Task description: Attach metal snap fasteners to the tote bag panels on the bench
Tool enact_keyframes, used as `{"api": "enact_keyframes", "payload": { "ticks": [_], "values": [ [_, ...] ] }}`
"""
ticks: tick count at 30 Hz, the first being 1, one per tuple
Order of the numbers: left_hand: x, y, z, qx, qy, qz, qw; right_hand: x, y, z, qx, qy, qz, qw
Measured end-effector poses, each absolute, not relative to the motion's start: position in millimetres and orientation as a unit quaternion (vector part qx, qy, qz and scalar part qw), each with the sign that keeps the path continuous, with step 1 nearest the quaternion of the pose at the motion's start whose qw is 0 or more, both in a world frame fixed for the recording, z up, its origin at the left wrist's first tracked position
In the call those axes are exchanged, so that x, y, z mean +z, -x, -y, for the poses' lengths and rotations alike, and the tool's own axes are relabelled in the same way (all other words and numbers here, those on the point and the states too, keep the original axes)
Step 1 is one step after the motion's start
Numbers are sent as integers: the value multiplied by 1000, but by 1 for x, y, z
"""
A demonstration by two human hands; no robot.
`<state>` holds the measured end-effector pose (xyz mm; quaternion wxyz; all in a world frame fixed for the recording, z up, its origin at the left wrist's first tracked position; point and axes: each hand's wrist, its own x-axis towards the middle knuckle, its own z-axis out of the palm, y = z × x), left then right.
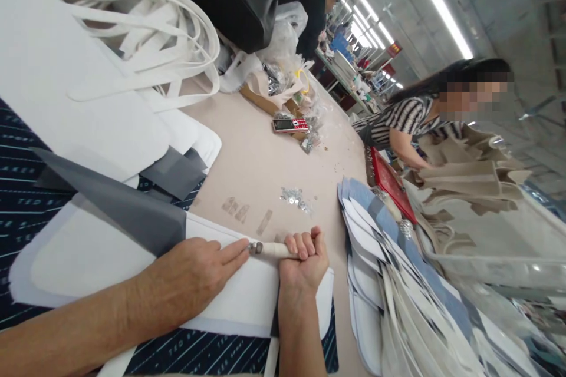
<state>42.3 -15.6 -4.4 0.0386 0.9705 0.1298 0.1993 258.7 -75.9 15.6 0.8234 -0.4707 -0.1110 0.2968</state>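
Observation:
A white panel [239, 300] with a dark grey flap [132, 212] lies over dark navy printed fabric [198, 356]. My left hand [194, 274] rests on the panel, its index and middle fingers stretched out to the metal tip of a tool. My right hand [305, 256] is wrapped round the pale handle of this tool [274, 250], which lies almost level above the panel. Whatever is under my left fingertips is too small to make out.
Small silver metal pieces [295, 199] lie beyond my hands, with a red phone [290, 125] farther off. White straps [177, 29] are heaped at upper left. Stacked panels [367, 306] stand at right, near a red tray [391, 182] and a person in stripes [409, 121].

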Motion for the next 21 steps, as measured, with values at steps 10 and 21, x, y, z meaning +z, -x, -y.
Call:
{"api": "enact_keyframes", "payload": {
  "ticks": [10, 21],
  "values": [
    [-4, -43, 15, 206, -966, -126, 97, 41, -229, 64, 273, 441, 174, 837],
    [2, -43, 12, 247, -958, -127, 68, 50, -221, 71, 273, 394, 267, 836]
  ]
}}
